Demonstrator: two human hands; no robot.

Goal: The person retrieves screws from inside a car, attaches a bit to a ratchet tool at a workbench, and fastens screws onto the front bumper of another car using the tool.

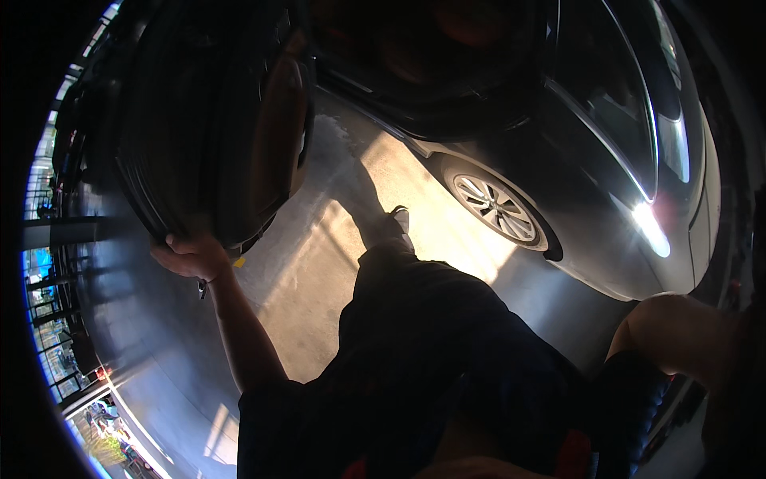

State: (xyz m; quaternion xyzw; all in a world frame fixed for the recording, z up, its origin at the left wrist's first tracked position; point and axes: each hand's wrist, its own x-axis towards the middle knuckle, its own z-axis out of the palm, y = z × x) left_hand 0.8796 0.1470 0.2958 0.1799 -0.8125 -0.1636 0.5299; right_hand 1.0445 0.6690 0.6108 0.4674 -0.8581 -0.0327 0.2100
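Observation:
My left hand (191, 254) grips the edge of an open dark car door (271, 136), its fingers curled round the rim. A small dark item (202, 289) hangs by that wrist; I cannot tell what it is. The door stands swung out to the left of a dark car (590, 160). My right arm (678, 331) is bent at the right side, near the car's rear; its hand does not show. A small yellow patch (239, 262) lies just beyond my left hand, by the door's lower edge.
The car's rear wheel (495, 209) with a silver spoked rim is ahead to the right. My shoe (401, 219) stands on the sunlit concrete floor (299, 319). Windows or railings (48, 319) line the far left. The car's cabin is dark.

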